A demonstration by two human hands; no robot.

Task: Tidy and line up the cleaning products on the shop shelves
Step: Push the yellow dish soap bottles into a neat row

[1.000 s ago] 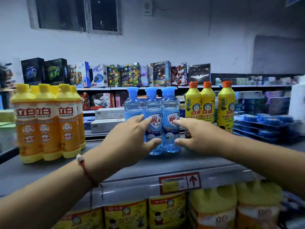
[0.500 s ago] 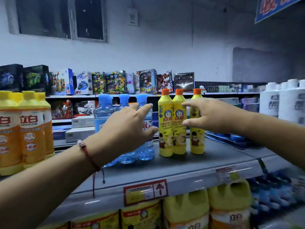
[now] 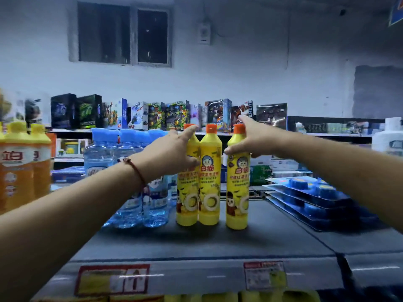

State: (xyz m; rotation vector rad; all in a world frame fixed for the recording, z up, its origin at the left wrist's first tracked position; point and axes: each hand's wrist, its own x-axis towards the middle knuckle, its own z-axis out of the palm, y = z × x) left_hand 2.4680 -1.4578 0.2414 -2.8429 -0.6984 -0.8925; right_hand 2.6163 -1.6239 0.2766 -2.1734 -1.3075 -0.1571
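Observation:
Three slim yellow bottles with orange caps stand on the grey shelf [image 3: 207, 243]. The left bottle [image 3: 187, 192] and the middle bottle [image 3: 210, 182] touch; the right bottle [image 3: 237, 192] stands a small gap away. My left hand [image 3: 170, 153] lies against the upper left side of the left bottle, fingers straight toward its cap, thumb across the front. My right hand [image 3: 250, 140] holds the shoulder of the right bottle, thumb in front, fingers behind, index finger pointing up past the cap.
Clear blue-capped bottles [image 3: 130, 171] crowd just left of the yellow ones, and large orange-and-yellow bottles [image 3: 17, 166] stand at the far left. Flat blue blister trays [image 3: 309, 197] are stacked on the right, with a white bottle [image 3: 388, 140] beyond. Toy boxes [image 3: 174, 114] line the back shelf.
Both hands left the blue-capped bottles and moved right to the yellow orange-capped bottles. The view swung right, then settled with those bottles in the centre.

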